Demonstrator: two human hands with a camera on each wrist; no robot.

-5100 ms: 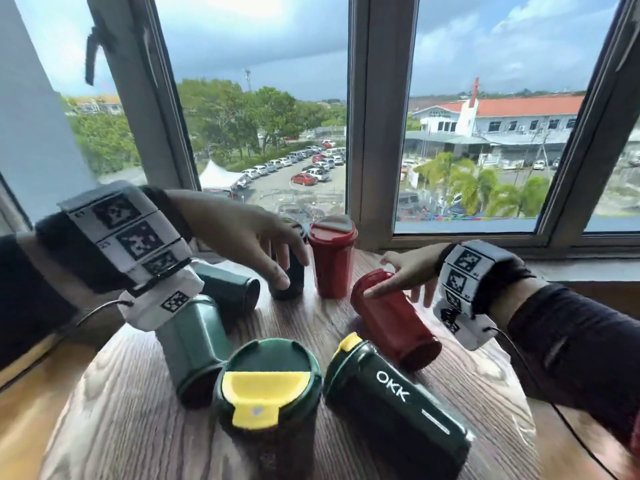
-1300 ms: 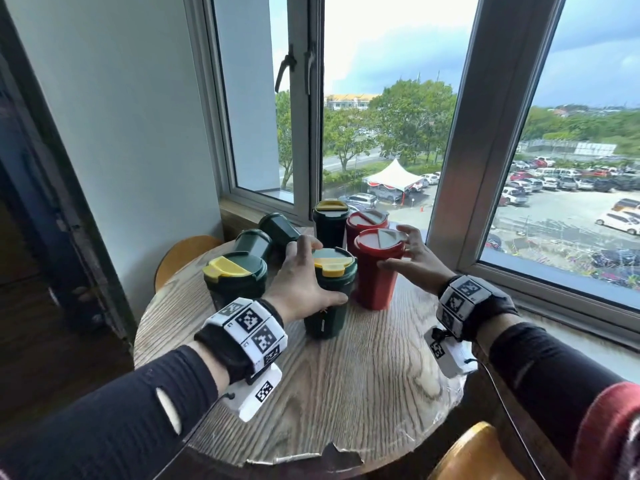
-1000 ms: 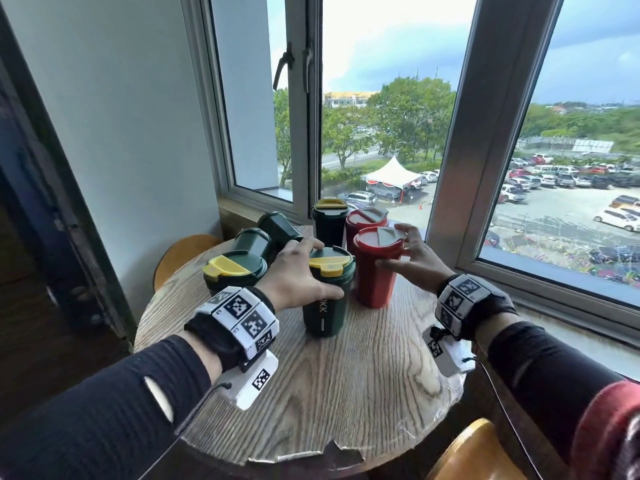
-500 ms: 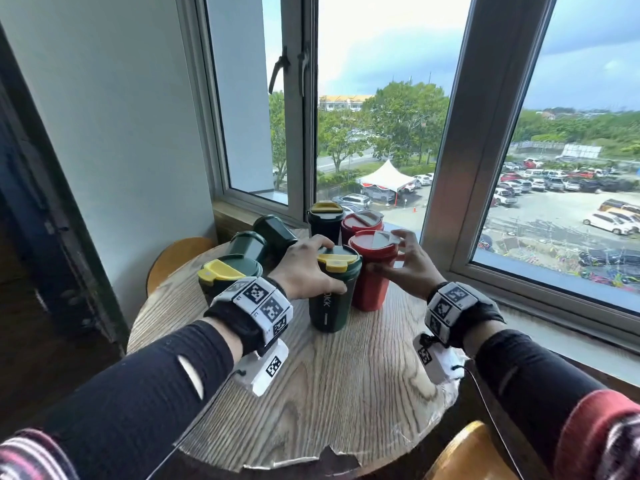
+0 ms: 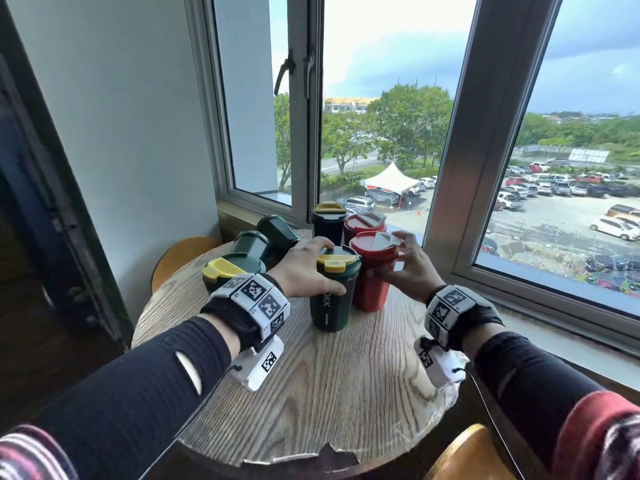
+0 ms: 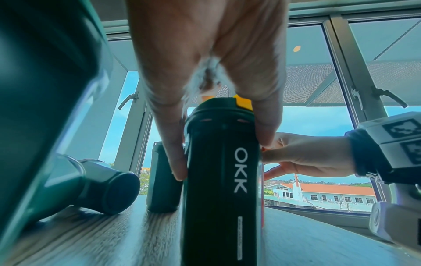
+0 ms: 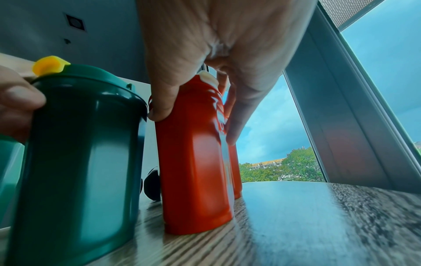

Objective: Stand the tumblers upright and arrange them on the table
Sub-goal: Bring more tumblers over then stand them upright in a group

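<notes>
My left hand (image 5: 304, 271) grips an upright dark green tumbler (image 5: 334, 292) with a yellow lid flap and "OKK" lettering (image 6: 240, 170), thumb and fingers on either side of its upper part. My right hand (image 5: 405, 268) grips an upright red tumbler (image 5: 374, 271) right beside it, also near the lid (image 7: 196, 136). Behind these stand another red tumbler (image 5: 363, 223) and a green one (image 5: 328, 220). A further green tumbler (image 5: 230, 271) stands upright at the left. Two green tumblers (image 5: 277, 232) (image 5: 251, 242) lie on their sides at the back left.
The round wooden table (image 5: 329, 393) has a chipped front edge. Window frames (image 5: 460, 168) and a sill rise close behind the tumblers, and a wall stands at the left. Wooden chair backs (image 5: 180, 254) (image 5: 474, 455) show at the back left and front right.
Five seconds ago several tumblers lay on their sides; now the green and red ones in my hands stand upright. In the last second the hands have barely moved on them.
</notes>
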